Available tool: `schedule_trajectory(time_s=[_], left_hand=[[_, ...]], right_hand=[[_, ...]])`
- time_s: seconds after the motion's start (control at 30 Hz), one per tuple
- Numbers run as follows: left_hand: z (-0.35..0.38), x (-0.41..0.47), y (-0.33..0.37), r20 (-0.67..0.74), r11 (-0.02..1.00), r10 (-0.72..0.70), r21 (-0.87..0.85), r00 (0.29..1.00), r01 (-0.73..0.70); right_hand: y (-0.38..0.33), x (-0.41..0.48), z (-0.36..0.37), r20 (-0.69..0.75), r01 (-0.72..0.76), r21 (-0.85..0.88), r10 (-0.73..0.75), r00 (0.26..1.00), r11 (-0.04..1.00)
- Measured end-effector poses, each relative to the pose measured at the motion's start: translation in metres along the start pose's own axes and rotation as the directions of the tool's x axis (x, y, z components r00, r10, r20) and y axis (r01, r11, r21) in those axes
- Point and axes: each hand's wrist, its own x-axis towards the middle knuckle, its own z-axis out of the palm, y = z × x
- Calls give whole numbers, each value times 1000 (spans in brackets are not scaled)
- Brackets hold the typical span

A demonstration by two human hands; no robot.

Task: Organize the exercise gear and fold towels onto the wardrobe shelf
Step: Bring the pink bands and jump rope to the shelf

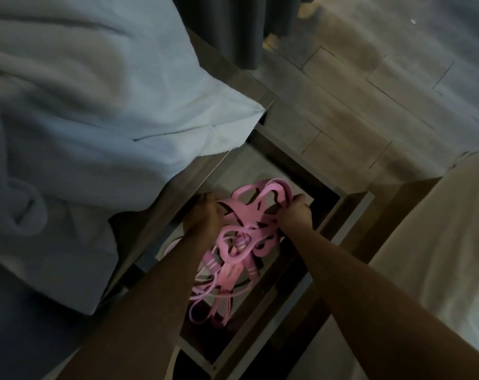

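A tangle of pink resistance bands [241, 231] with several loops and a pink tag hangs over an open grey drawer [353, 201] below me. My left hand [205, 215] grips the tangle on its left side. Gripping the loops on the right side is my right hand [296, 212]. A large pale blue towel [95, 105] lies crumpled on the surface to the left, one corner hanging over the drawer's far edge.
Grey wood-look floor [370, 91] stretches at the upper right. Dark curtains [246, 23] hang at the top centre. A pale fabric surface [438, 256] fills the right side. The drawer's front rim [227, 352] sits near my forearms.
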Motion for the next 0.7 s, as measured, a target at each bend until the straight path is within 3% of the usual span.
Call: schedule_trajectory(time_s=[0.07,0.17,0.23,0.33,0.5,0.7], left_hand=[[5,5,0,22,994,-102,-47,995,102],[3,0,0,82,939,-203,-265,976,218],[-7,-15,3,78,888,-157,-425,985,175],[-32,-47,16,59,851,-35,-521,998,61],[-90,-116,46,49,829,67,-559,997,-29],[-173,-196,64,-203,869,52,-473,978,-144]], right_hand=[[2,2,3,-27,2,-34,-3,1000,999],[0,-5,-1,-49,-5,-55,2,999,998],[-6,-20,-9,-24,-16,-1,16,1000,1000],[-21,-54,-30,49,55,87,-60,997,995],[-51,-121,-74,162,149,206,-184,970,967],[-68,-202,-125,155,216,347,-283,946,913]])
